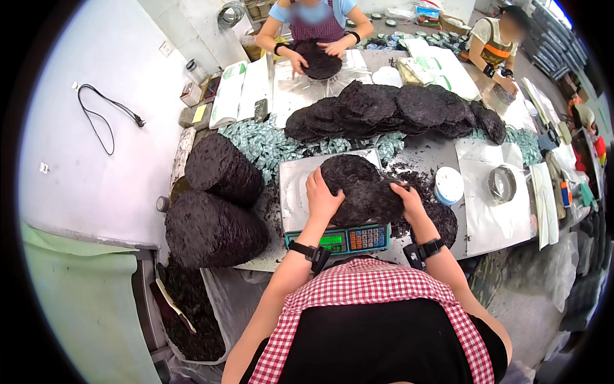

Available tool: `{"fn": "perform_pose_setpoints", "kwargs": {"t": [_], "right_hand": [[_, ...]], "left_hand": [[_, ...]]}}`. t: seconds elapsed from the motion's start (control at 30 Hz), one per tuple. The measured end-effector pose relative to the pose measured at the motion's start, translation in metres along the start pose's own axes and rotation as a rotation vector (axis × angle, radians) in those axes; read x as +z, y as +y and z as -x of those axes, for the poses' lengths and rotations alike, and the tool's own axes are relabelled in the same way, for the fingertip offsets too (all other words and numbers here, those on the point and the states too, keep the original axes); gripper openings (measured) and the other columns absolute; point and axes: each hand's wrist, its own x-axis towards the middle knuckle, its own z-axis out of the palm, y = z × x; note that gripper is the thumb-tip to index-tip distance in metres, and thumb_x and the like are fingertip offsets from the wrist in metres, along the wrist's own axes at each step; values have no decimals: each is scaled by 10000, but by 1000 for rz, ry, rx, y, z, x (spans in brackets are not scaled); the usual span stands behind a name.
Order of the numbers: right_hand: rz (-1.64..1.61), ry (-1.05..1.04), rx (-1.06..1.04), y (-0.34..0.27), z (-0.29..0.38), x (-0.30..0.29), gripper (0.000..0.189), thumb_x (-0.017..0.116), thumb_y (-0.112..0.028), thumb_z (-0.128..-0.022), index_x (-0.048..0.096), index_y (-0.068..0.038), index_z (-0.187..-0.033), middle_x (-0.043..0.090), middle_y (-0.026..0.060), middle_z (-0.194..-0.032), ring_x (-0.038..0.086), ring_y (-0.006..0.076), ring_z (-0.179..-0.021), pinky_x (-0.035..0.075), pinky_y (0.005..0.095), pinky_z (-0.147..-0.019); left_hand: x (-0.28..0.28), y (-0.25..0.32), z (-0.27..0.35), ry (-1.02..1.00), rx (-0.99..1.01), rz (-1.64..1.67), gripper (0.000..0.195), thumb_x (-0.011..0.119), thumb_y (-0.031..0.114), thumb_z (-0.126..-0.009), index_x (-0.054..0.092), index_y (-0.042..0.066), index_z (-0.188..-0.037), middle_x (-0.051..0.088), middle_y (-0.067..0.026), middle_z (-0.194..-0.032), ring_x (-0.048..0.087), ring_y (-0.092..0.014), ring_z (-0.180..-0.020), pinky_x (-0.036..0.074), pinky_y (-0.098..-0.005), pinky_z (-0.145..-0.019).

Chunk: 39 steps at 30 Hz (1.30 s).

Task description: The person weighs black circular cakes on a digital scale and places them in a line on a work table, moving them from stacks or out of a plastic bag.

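A round sheet of dark dried seaweed [362, 204] is between my hands, tilted over the digital weighing scale [292, 192]. My left hand [324, 197] grips its left edge, thumb on top. At its right edge, my right hand [410, 204] pinches it, slightly blurred. Another dark round sheet [348, 165] lies partly beneath it on the scale's far side. The scale's keypad and lit green display [332, 240] face me. Beside my right wrist, more dark seaweed [441, 223] rests on the table, partly covered by my forearm.
Two thick seaweed stacks [216, 228] lie at the left. Overlapping seaweed rounds [374, 108] span the middle, among small sachets [249, 144]. A white-lidded tub [449, 186] and a clear ring [501, 184] on plastic bags [489, 230] are right. Two people work across the table.
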Motion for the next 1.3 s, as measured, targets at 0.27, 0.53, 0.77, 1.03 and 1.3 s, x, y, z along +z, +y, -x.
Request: {"fn": "perform_pose_setpoints", "kwargs": {"t": [0.27, 0.53, 0.77, 1.03, 1.3], "right_hand": [[1118, -341, -800, -45, -63, 78, 484, 741, -202, -733, 507, -43, -1125, 596, 133, -1043, 572, 289, -1010, 448, 353, -827], [501, -208, -239, -67, -69, 96, 583, 779, -197, -718, 546, 36, -1199, 612, 114, -1030, 583, 191, -907, 472, 303, -801], [1154, 92, -691, -110, -52, 3, 322, 695, -175, -750, 640, 31, -991, 680, 141, -894, 648, 199, -792, 491, 301, -737], [-132, 55, 86, 2, 12, -44, 315, 634, -249, -847, 607, -11, -1052, 659, 93, -966, 642, 201, -831, 531, 319, -728], [-117, -63, -95, -7, -102, 95, 372, 654, -193, -844, 563, 48, -1112, 603, 128, -1097, 577, 223, -996, 457, 323, -863]], "left_hand": [[-27, -5, -14, 4, 290, 250, 685, 757, 94, -678, 420, 94, -1274, 490, -170, -1168, 545, -306, -1011, 450, -400, -877], [-60, 13, -49, -76, -214, 798, 470, 741, 218, -756, 573, -28, -1120, 638, -139, -1049, 612, -184, -937, 475, -306, -816], [-84, 1, -68, -390, -158, 740, 365, 726, 217, -767, 631, -44, -1003, 681, -99, -917, 650, -178, -759, 506, -302, -708], [29, -22, -5, 28, 19, 176, 718, 724, 209, -705, 382, -52, -1279, 433, -269, -1277, 398, -409, -1202, 314, -441, -1039], [-92, -9, -13, 353, 73, 401, 560, 652, 136, -785, 430, -7, -1278, 416, -210, -1343, 363, -351, -1285, 274, -412, -1075]]}}
